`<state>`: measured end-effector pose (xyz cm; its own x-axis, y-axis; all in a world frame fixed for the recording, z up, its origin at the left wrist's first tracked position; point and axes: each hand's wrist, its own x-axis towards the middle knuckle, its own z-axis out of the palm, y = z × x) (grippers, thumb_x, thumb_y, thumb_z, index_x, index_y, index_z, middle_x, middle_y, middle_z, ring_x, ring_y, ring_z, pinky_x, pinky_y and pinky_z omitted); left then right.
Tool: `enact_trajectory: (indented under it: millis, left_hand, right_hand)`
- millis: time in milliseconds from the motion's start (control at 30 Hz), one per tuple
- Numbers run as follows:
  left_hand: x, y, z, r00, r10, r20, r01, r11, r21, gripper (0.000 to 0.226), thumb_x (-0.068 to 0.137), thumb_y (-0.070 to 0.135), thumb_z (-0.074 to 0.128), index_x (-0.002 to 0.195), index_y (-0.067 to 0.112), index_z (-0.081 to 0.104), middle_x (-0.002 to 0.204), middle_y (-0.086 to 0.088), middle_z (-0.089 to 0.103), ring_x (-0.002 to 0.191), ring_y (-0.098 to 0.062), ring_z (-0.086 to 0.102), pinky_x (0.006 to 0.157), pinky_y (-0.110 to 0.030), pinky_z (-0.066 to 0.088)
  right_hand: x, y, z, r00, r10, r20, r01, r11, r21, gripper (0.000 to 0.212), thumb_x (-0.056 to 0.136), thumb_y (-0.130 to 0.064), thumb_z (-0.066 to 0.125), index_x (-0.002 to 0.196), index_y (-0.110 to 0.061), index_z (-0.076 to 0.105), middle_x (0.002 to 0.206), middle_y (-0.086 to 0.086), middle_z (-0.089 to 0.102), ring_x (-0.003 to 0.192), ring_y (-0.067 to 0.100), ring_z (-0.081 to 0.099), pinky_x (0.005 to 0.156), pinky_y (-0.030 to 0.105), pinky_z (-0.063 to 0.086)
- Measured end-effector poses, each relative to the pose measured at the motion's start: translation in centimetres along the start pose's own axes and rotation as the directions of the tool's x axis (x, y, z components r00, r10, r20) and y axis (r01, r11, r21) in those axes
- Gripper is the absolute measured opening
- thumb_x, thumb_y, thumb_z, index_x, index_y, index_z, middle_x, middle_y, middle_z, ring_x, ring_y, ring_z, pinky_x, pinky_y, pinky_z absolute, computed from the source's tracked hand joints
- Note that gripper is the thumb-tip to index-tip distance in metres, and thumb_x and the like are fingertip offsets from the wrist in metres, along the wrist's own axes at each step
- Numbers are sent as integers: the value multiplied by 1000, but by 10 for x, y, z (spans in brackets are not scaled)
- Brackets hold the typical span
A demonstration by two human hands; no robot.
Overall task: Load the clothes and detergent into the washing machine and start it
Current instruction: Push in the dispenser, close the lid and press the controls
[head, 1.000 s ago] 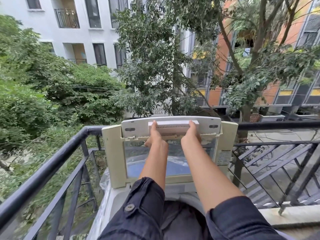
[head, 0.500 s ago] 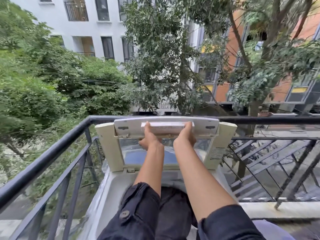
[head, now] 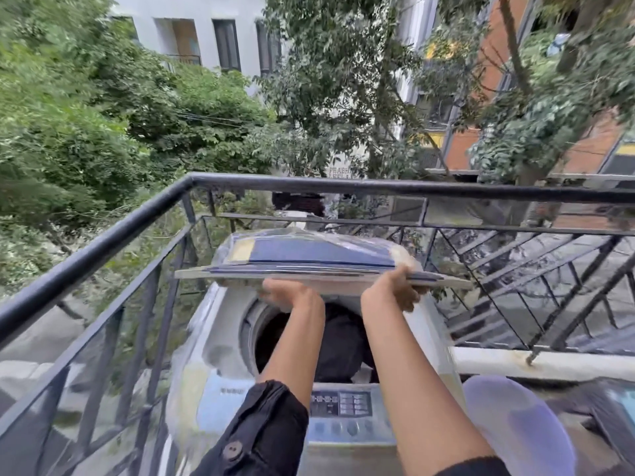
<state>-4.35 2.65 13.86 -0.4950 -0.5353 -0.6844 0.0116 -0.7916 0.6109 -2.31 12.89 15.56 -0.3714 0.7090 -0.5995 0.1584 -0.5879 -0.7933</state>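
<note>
Head view. The lid (head: pixel 233 278) stood upright half a second ago. Now it is swung down near level, edge-on across mid frame, not yet shut. Both hands grasp its front edge: left hand (head: pixel 292 297) from underneath with its fingertips hidden, right hand (head: pixel 395 290) curled over the edge. The washing machine (head: pixel 213 338) sits centre frame inside the railing (head: pixel 343 187), with dark clothes (head: pixel 340 334) in the drum below the lid. I read it as loading done and closing under way. The control panel (head: pixel 340 403) at bottom centre has no hand on it and likely comes next. No detergent is in view, so I can't tell if it went in. The frame is motion-blurred and the panel labels are unreadable. The blue plastic-wrapped part (head: pixel 319 252) behind the lid is unclear. The pale lilac object (head: pixel 508 424) at lower right is blurred and partly behind my right arm.
</note>
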Motion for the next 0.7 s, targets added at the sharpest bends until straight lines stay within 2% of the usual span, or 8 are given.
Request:
enact_trajectory:
  millis: [100,167,200,300,433,533,600,700]
  left_hand:
    - [5,-11,-30,998,1,-64,4,997,78,48,102,26,25,140,-2,36,145,-20,41,129,-34,42,95,-30,34]
    - [4,-15,-52,999,42,-5,-40,981,191,48,103,22,18,144,-1,29,148,-18,36,134,-33,38,103,-34,34]
    - [7,-18,-59,999,47,-3,-44,967,252,48,104,23,16,144,-1,28,149,-18,34,135,-33,37,106,-36,33]
    - [20,-10,-78,994,69,-90,-48,976,212,51,103,31,20,141,-1,31,150,-20,32,134,-33,37,108,-38,30]
    - [36,-7,-106,989,57,-135,-5,934,357,48,97,22,37,137,-4,37,142,-23,43,124,-39,47,92,-42,41]
    - [42,-10,-123,985,77,-156,13,863,506,45,93,18,44,134,-2,42,143,-21,39,124,-40,47,100,-46,41]
    - [45,-12,-132,993,62,-103,10,812,583,47,93,17,44,137,-1,41,146,-21,36,131,-38,41,107,-46,35]
    - [48,-11,-137,977,131,-170,-17,837,547,48,89,6,52,135,4,41,141,-21,40,126,-37,43,103,-42,35]
  right_hand:
    - [9,15,-16,998,68,-3,-68,997,22,44,97,-18,39,135,3,35,144,23,34,131,38,38,104,46,32]
    - [16,31,-30,997,81,-11,-81,996,-34,40,93,-13,45,130,4,42,137,25,45,123,40,47,98,46,39]
    - [18,38,-36,997,78,7,-78,994,-71,40,92,-13,50,128,3,45,133,25,49,121,40,50,95,46,42]
    - [28,65,-59,995,104,6,-102,987,-125,41,88,-16,60,123,2,49,127,22,56,114,38,56,90,44,46]
    - [38,94,-89,994,95,48,-80,963,-257,47,88,-25,62,121,7,50,124,27,57,114,40,56,92,48,46]
    - [50,102,-94,996,89,21,-77,942,-328,52,82,-31,69,117,4,54,121,24,60,110,39,58,92,48,46]
    - [64,112,-98,998,51,41,-30,919,-394,41,80,-35,71,99,0,60,101,20,65,92,33,65,83,44,52]
    - [74,119,-104,994,35,108,15,904,-428,32,84,-34,68,84,-4,57,76,10,63,64,22,64,64,33,53]
